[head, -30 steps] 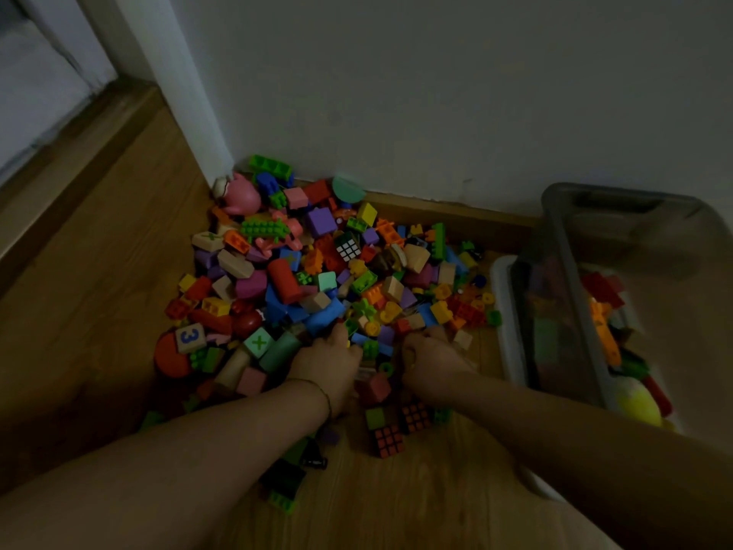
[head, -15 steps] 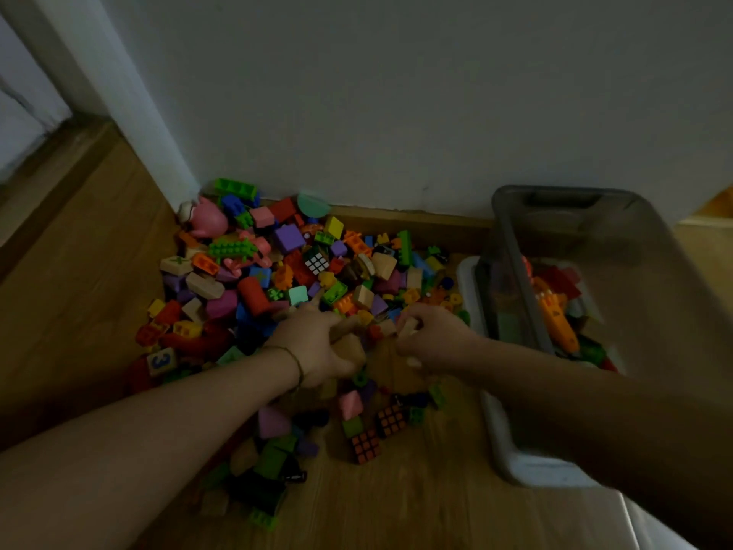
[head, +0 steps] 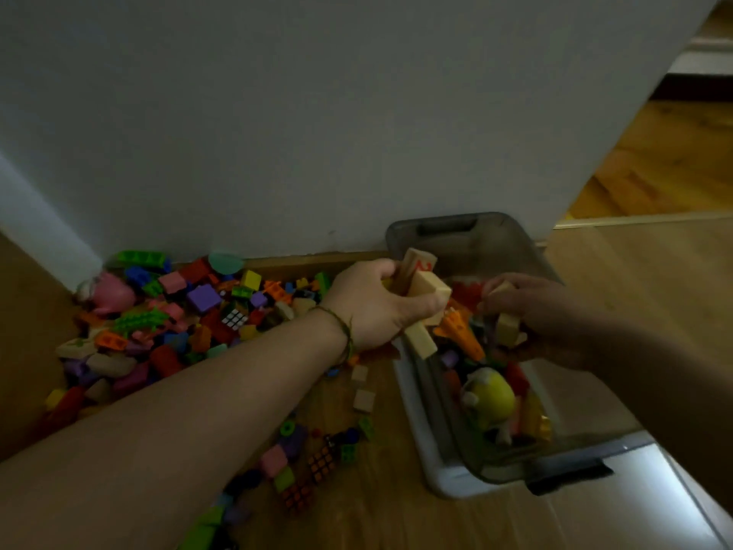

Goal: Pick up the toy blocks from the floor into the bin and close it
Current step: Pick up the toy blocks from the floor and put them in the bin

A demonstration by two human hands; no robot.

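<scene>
My left hand (head: pixel 377 303) grips a handful of pale wooden blocks (head: pixel 426 287) right over the left rim of the bin (head: pixel 448 476), a white tub with a smoky see-through lid (head: pixel 468 236) tilted up behind it. Over the bin's middle, my right hand (head: pixel 531 307) holds more wooden blocks (head: pixel 507 327). Inside the bin lie an orange piece (head: pixel 460 331), a yellow toy (head: pixel 490 394) and other blocks. A big pile of coloured blocks (head: pixel 190 311) covers the floor to the left, against the wall.
Loose blocks and small puzzle cubes (head: pixel 321 462) are scattered on the wooden floor under my left forearm. Two small wooden cubes (head: pixel 363 398) lie just left of the bin. A pink toy (head: pixel 111 291) sits at the pile's far left. A white wall (head: pixel 317 113) stands behind.
Both hands scooped wooden blocks out of the pile, lifted them and carried them right to above the bin. The view has swung right with them.
</scene>
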